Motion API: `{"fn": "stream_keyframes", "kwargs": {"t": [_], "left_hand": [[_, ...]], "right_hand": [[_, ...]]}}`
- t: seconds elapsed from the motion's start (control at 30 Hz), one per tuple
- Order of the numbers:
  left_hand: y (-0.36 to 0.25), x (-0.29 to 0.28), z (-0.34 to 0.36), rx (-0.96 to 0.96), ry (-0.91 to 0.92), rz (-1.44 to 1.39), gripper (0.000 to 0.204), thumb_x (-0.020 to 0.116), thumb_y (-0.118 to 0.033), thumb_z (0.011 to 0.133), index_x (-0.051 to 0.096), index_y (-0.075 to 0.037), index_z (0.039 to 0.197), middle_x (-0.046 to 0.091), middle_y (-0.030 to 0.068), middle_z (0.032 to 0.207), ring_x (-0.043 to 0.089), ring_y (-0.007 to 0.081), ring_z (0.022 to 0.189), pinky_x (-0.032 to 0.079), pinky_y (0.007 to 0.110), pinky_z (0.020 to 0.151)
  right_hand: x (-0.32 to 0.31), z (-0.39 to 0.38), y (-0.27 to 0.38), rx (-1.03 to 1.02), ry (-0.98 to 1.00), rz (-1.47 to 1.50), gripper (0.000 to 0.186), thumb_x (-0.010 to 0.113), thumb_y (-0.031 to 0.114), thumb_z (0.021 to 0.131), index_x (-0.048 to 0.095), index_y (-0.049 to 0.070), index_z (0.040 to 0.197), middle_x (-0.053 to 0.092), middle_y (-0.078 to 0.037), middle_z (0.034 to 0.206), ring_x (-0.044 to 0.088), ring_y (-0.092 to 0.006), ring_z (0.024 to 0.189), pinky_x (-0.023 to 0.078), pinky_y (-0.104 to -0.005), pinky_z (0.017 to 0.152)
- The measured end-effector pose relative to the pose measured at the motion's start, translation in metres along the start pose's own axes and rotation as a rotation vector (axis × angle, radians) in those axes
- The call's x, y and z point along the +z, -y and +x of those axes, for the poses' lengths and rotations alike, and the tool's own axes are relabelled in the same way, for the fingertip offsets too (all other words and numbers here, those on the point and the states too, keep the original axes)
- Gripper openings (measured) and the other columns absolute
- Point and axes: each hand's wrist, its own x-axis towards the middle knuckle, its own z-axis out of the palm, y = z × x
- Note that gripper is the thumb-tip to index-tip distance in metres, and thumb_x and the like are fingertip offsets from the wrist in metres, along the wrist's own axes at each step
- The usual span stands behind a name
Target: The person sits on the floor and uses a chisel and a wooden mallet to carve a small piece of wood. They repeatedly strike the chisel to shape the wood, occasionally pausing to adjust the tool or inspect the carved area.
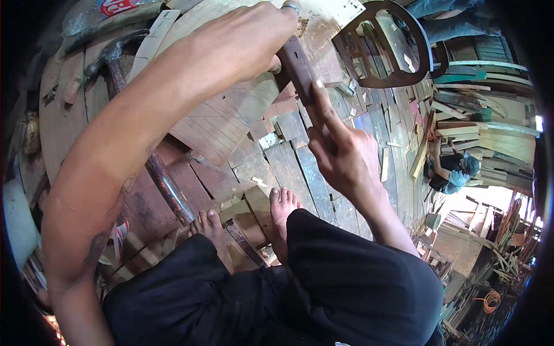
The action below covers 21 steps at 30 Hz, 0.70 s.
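My right hand [349, 153] grips a dark wooden bar [297, 66] near its lower end, index finger stretched along the top. A small slot shows in the bar's upper part. My left arm arches over from the left, and my left hand [262, 34], with a ring on one finger, is curled at the bar's far end. Its fingertips are mostly hidden, so what they hold cannot be made out. Under and beside the left hand lies a pale wooden board [219, 124] with pencil lines. A dark curved wooden frame with slats [395, 75] is at the upper right.
A hammer [164, 179] lies left of the board, partly behind my forearm. My bare feet [283, 207] rest on the plank floor [294, 167] among offcuts. At the right a person [456, 176] crouches beside stacked timber [487, 132]; an orange cord coil [491, 301] lies lower right.
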Motion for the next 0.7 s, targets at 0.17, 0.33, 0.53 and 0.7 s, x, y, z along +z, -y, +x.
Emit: {"fn": "stream_keyframes", "kwargs": {"t": [0.17,0.33,0.53,0.7], "left_hand": [[0.012,0.006,0.006,0.025,-0.018,0.014,0.015,0.066,-0.001,0.087,0.064,0.014,0.087,0.066,0.0288,0.072,0.071,0.0390,0.069,0.055,0.045,0.057],[-0.003,-0.004,0.020,-0.132,0.224,-0.052,0.018,0.070,-0.001,0.086,0.063,0.015,0.087,0.068,0.0290,0.075,0.072,0.0397,0.069,0.055,0.044,0.057],[-0.005,-0.005,0.024,-0.185,0.232,-0.069,0.016,0.071,-0.002,0.087,0.068,0.013,0.092,0.068,0.0227,0.072,0.070,0.0296,0.065,0.054,0.042,0.050],[-0.005,-0.008,0.022,-0.184,0.306,-0.073,0.012,0.073,-0.004,0.088,0.073,0.008,0.093,0.069,0.0195,0.070,0.068,0.0282,0.062,0.052,0.040,0.047]], "right_hand": [[0.000,0.018,0.010,0.030,0.047,-0.029,0.082,0.071,0.017,0.090,0.036,0.026,0.163,0.073,-0.019,0.078,0.072,-0.0385,0.067,0.058,-0.0465,0.065],[-0.006,0.005,0.004,0.054,0.036,-0.032,0.080,0.070,0.018,0.090,0.036,0.027,0.162,0.071,-0.020,0.076,0.071,-0.0389,0.065,0.057,-0.0480,0.064],[0.003,-0.007,-0.007,-0.007,-0.011,-0.013,0.080,0.071,0.019,0.090,0.037,0.026,0.162,0.073,-0.018,0.077,0.070,-0.0387,0.063,0.056,-0.0474,0.063],[-0.006,0.014,0.005,0.032,0.060,-0.133,0.080,0.071,0.020,0.090,0.036,0.026,0.163,0.073,-0.018,0.077,0.072,-0.0391,0.066,0.058,-0.0467,0.065]]}}
